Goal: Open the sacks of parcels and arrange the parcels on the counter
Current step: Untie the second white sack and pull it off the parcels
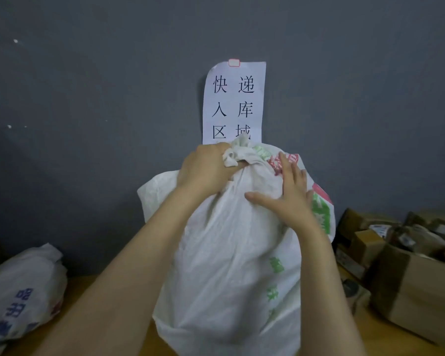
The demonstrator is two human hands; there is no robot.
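A tall white woven sack (231,265) with green and red print stands upright on the wooden counter (85,289), straight in front of me. Its mouth is bunched into a twisted knot (242,152) at the top. My left hand (203,170) is closed around that knot from the left. My right hand (285,194) lies flat with spread fingers on the sack's upper right shoulder, just below the knot. The sack's contents are hidden.
A second white sack (23,289) with blue print lies on its side at the left edge of the counter. Several brown cardboard parcels (409,276) are piled at the right. A grey wall (100,98) behind carries a paper sign (233,104).
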